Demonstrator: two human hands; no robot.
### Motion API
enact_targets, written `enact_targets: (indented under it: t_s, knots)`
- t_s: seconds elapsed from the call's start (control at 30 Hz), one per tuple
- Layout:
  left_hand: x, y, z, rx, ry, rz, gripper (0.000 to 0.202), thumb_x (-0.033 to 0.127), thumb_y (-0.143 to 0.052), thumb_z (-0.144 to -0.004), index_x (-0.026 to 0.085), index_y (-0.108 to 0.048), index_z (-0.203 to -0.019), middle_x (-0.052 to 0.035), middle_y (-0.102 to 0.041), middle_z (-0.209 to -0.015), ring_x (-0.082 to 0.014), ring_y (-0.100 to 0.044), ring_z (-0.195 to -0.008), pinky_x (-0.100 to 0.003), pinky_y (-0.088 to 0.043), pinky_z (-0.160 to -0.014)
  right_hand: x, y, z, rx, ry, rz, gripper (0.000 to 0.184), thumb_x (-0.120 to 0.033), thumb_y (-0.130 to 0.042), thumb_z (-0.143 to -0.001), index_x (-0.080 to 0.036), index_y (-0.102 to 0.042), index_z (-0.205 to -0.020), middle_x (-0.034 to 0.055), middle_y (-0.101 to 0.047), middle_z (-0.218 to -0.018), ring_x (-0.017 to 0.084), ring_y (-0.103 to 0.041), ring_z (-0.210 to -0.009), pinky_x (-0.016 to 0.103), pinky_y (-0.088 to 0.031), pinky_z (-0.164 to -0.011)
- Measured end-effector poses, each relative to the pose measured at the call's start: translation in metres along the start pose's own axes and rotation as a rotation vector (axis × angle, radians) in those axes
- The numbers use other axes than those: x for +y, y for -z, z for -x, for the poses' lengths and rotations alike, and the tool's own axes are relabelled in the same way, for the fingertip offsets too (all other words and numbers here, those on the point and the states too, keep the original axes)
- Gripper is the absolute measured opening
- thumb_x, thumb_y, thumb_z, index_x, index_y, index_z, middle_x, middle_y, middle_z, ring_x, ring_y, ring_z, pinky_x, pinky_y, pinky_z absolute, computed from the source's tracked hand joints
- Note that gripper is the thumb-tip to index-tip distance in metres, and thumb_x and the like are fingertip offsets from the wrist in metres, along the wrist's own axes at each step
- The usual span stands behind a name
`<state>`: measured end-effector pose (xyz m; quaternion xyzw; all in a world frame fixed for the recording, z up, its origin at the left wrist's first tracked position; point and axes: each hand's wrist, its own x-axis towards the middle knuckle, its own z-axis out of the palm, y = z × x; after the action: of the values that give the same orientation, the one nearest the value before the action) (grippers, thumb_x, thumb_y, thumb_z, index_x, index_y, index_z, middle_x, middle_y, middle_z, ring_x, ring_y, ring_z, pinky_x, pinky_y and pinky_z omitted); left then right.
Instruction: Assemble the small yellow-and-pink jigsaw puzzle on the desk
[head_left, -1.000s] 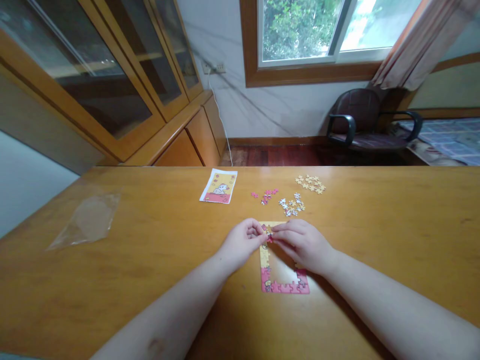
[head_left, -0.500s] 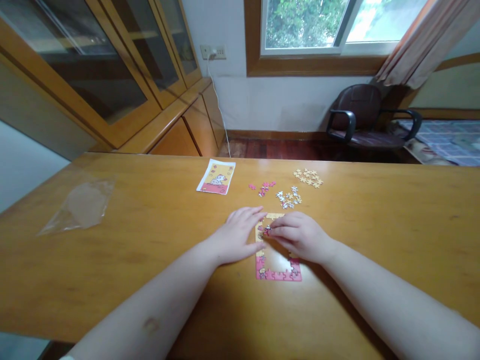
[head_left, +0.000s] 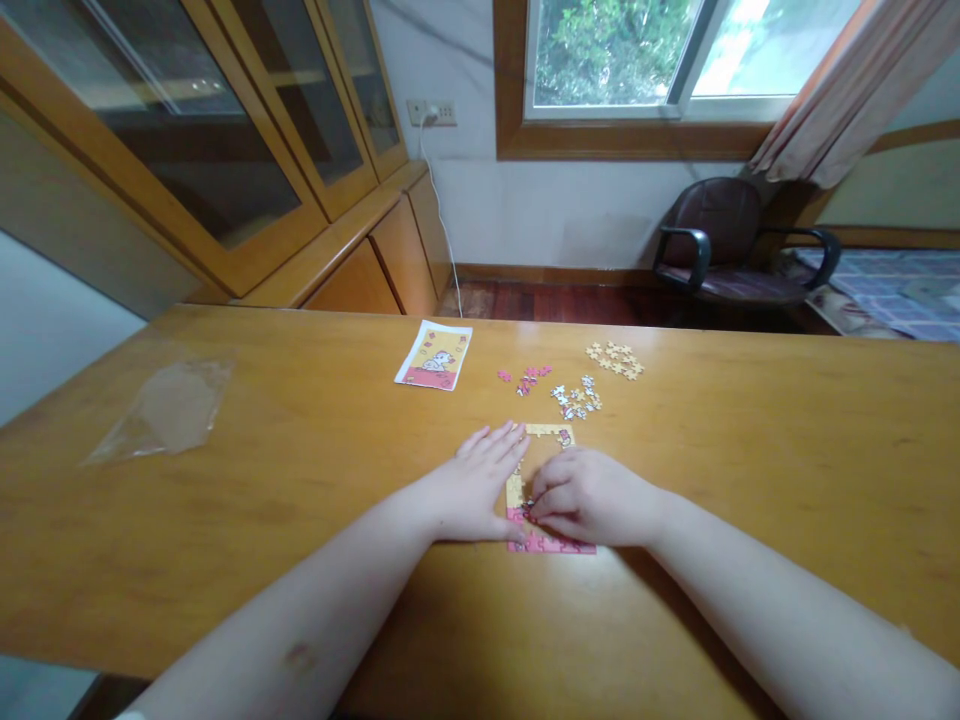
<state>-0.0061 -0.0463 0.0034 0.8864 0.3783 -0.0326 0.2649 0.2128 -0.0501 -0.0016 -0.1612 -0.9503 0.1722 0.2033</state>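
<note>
1. Spanning the foreground, the bench (head_left: 300,500) carries the puzzle border (head_left: 561,546).
2. Left hand (head_left: 480,485): fingers apart, lying over the border's left edge.
3. Right hand (head_left: 581,495): fingertips pinched on a small puzzle piece (head_left: 528,511), at the border's lower left.

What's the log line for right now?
left hand: open, over left edge of puzzle frame; right hand: pinching small piece; loose pieces: beyond frame
</note>
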Motion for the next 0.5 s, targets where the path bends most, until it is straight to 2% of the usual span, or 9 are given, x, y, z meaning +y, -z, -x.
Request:
enact_targets:
  t_s: [0.5]
  knots:
    - [-0.0008, 0.0006, -0.0008, -0.018, 0.013, -0.023, 0.112, 0.067, -0.063, -0.067, 0.013, -0.014, -0.152, -0.0184, -0.006, -0.158, -0.0327, -0.006, -0.147, -0.049, -0.006, -0.117, -0.0007, -0.0037, 0.0008, -0.060, -0.015, 0.059, 0.014, -0.023, -0.059, -0.087, -0.025, -0.073, -0.086, 0.0018, -0.072, -0.085, 0.015, -0.063, -0.080, 0.028, -0.045, -0.073]
